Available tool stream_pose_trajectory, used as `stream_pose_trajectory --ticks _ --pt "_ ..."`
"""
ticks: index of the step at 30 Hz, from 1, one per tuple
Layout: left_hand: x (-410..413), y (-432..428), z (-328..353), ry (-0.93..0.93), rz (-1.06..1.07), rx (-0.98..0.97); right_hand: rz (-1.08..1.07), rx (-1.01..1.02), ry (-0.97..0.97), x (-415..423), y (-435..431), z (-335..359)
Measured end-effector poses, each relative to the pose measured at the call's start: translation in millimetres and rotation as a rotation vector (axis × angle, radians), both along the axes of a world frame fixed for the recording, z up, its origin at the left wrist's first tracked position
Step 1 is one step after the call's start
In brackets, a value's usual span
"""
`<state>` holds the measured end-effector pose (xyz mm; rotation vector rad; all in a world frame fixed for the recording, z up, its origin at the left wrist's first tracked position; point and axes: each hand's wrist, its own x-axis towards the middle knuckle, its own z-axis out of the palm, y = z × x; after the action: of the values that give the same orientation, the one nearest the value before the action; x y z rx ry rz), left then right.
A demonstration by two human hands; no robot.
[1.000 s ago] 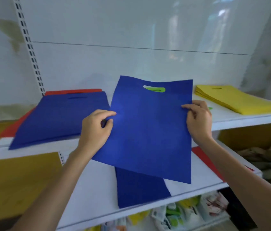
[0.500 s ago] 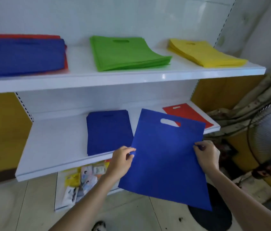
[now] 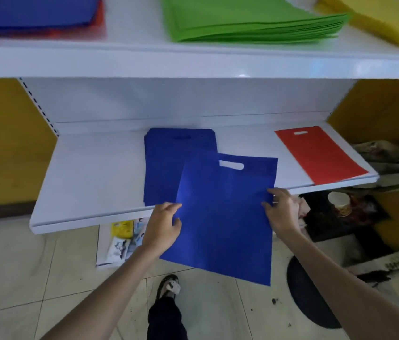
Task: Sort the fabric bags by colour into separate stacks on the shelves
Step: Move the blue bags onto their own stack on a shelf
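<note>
I hold a blue fabric bag by both side edges, its handle end over the front of the lower shelf. My left hand pinches its left edge and my right hand pinches its right edge. Its top corner overlaps a small blue stack lying on that shelf. A single red bag lies at the shelf's right end. On the upper shelf sit a blue-over-red pile, a green stack and a yellow stack.
Yellow side panels flank the shelving. Below the lower shelf, packets lie on the tiled floor. A dark round base, a paper cup and crumpled cloth sit to the right. My foot in a sandal stands below the bag.
The view dropped from the upper shelf to the lower one. Both hands carried the blue bag down and forward, so it now overlaps the blue stack on the lower shelf.
</note>
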<state>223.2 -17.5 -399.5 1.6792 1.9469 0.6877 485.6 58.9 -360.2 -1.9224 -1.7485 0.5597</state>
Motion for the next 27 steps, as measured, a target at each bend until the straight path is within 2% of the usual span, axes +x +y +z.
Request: stream_pose_trajectory --ticks 6,11,14,16,18,20,23,27 --pt "-69.8 53.5 -18.8 0.054 0.115 0.008 0.163 0.03 0.027 -90.6 95.8 -26.3" --pt "-118.9 107.2 -32.3 0.122 0.03 -0.095 0.185 0.026 -0.002 -149.1 162.3 -52.3" --pt "-131.0 122.9 -46.9 0.253 -0.055 -0.286 0.228 -0.103 -0.186 -168.3 185.4 -76.8" --pt "-136.0 125.7 -54.7 0.458 -0.052 -0.416 0.189 -0.305 -0.392 -174.4 186.1 -88.6" --pt "-135.9 124.4 -58.8 0.541 -0.002 -0.481 0.124 -0.465 -0.458 -175.5 178.6 -93.8" --pt "-132.0 121.1 -58.6 0.505 0.039 -0.426 0.123 -0.42 -0.431 -176.0 171.5 -94.7" --pt "-123.4 110.3 -46.5 0.441 0.055 -0.293 0.203 -0.202 -0.385 -172.1 154.8 -84.1" --pt "-104.3 82.4 -16.5 0.405 0.004 -0.271 0.247 -0.104 -0.307 -158.7 120.1 -56.0"
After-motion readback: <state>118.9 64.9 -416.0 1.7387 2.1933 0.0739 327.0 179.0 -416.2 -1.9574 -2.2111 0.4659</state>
